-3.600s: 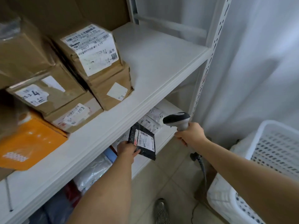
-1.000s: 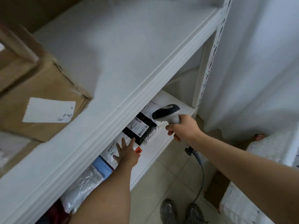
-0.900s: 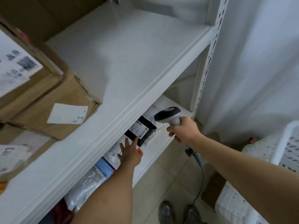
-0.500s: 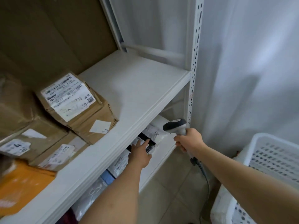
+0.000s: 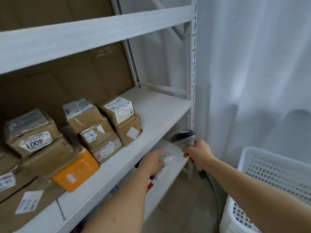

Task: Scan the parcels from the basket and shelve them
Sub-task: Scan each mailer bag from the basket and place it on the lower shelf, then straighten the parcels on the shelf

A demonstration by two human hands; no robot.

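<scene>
Now the black parcel that the left hand [image 5: 154, 161] held up to the scanner 3.6 s ago is no longer in its grasp: it was laid on the lower shelf [image 5: 170, 178] about 1 s ago, and in this frame it can barely be picked out, only a dark sliver showing under the lip of the middle shelf [image 5: 156, 111] just left of the hand. Going left to right, the stacked brown cartons [image 5: 94, 125] and the orange box [image 5: 76, 170] sit on the left part of the middle shelf, and the view has tipped upward since 0.5 s ago, so more of the rack shows. The left hand reaches over the lower shelf with its fingers stretched out flat and nothing held, lying over a white bagged parcel [image 5: 165, 158]; whether it presses on the bag or only passes above it I cannot tell, since the frame is blurred. To its right, the right hand [image 5: 197, 154] is wrapped round the grip of the barcode scanner [image 5: 184, 137], head pointed left toward the shelf, cord trailing down. At the far right stands the white basket [image 5: 269, 179], cut off by the frame edge, its contents not visible. I judge this parcel shelved, with the basket next. The labels are too smeared to read reliably.
</scene>
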